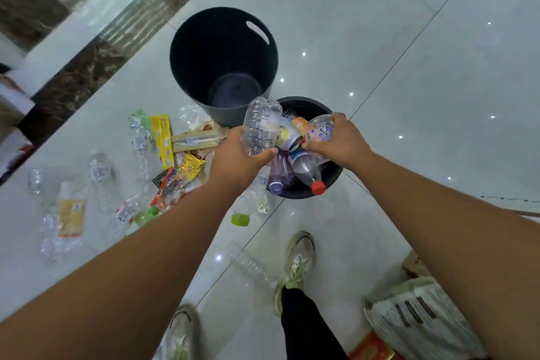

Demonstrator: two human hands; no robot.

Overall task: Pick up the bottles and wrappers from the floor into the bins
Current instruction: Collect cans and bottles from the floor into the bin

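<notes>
Colourful snack wrappers (pixel 175 161) and clear plastic bottles (pixel 100 172) litter the white tiled floor (pixel 409 67) beside a tall empty black bin (pixel 190 52). Above the small black bin (pixel 304 101) (already heaped with bottles), the left grip (pixel 239 155) clasps a crumpled clear bottle (pixel 260 126); the right grip (pixel 336 140) clasps a blue-labelled clear bottle (pixel 320 130).

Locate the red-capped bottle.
Head view, centre-right: the red-capped bottle lies in the smaller bin, cap over its near rim, just below the right hand.

left hand (pixel 237 155) and right hand (pixel 336 140) held out ahead, fingers curled, gripping
</notes>
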